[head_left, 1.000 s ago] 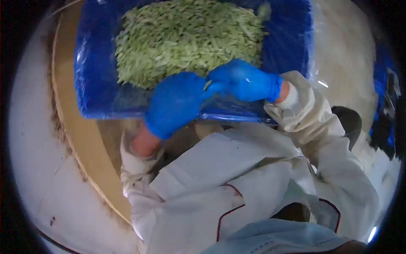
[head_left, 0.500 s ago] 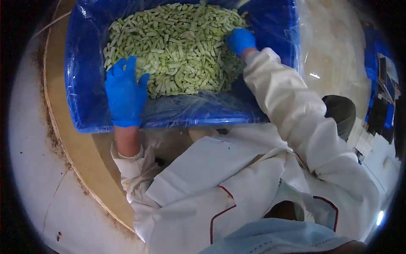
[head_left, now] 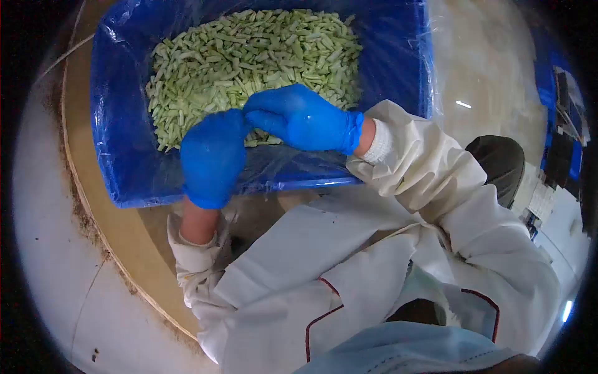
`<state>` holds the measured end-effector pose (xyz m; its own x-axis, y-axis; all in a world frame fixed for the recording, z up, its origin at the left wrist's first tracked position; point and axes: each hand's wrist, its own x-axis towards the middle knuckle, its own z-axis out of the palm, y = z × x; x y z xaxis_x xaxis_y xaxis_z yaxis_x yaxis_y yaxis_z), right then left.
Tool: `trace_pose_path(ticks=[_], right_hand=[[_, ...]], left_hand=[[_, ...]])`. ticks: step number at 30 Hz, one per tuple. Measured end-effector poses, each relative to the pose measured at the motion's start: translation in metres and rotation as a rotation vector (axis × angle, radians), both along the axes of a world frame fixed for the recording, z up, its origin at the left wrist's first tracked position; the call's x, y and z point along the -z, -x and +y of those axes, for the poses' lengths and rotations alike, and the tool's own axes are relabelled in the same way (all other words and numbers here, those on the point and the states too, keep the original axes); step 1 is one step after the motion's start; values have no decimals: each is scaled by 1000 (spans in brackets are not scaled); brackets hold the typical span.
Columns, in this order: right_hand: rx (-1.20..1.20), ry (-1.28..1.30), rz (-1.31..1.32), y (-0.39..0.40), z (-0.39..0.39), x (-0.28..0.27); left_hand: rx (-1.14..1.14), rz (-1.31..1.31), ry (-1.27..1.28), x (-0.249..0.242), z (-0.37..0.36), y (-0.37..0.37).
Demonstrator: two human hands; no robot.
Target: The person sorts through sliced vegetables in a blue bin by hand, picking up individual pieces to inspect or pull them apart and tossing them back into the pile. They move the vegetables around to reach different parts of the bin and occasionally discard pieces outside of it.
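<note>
Pale green cut vegetable pieces (head_left: 249, 56) lie heaped in a blue crate (head_left: 121, 181) lined with clear plastic film. Over the near edge of the heap, my two hands in blue gloves meet. My left hand (head_left: 215, 156) is closed, with its fingers up against the right one. My right hand (head_left: 302, 118) comes in from the right, its fingers bent and pressed together near the left fingertips. Whatever is between the fingers, if anything, is hidden.
A tan curved surface (head_left: 106, 174) with a stained rim runs down the left, beside a pale floor (head_left: 43, 218). Blue and dark items (head_left: 560, 131) stand at the far right. A dark-clad knee (head_left: 498, 165) shows right of my sleeve.
My right hand has moved left and nearer from the heap's right side. My left hand has shifted slightly right and its spread fingers have closed. The hands now meet.
</note>
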<state>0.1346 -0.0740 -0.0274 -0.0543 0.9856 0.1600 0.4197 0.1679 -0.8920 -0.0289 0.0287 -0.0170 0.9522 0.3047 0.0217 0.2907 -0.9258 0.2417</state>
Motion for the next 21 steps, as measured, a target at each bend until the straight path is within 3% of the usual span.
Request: trace_pose_path(ticks=[1,3,4,6,7,9,10,11,12,13,14,15,16,21], right_hand=[[-73,-8,-20,-6,0,-4],[-328,310,307,-16,-1,-12],[-456,470,470,-21,-2,-14],[-490,610,605,-35,-5,-3],[-504,678,672,-43,-5,3],[-357,846,522,-56,-1,15],[-288,930,442,-65,1,23],[-200,859,-76,-82,3,46],[-103,746,-586,-105,3,75],[62,573,-903,-135,-4,95],[493,676,-977,-151,1,118],[563,722,-902,-179,4,143],[747,576,-932,-200,3,194],[614,608,-878,-178,0,210]], left_hand=[[131,-58,94,-4,0,4],[394,-171,284,-26,2,7],[439,-180,487,-28,4,6],[519,-197,899,-29,9,7],[471,-293,950,-30,16,13],[360,-488,1043,-31,33,31],[2,-431,931,-32,30,30],[-346,-362,803,-33,27,31],[-380,-376,661,-22,30,30],[-412,-391,515,-2,38,25],[-446,-402,368,11,42,23],[-450,-433,367,14,43,23],[-452,-462,363,15,44,23],[-488,-383,491,1,37,17]])
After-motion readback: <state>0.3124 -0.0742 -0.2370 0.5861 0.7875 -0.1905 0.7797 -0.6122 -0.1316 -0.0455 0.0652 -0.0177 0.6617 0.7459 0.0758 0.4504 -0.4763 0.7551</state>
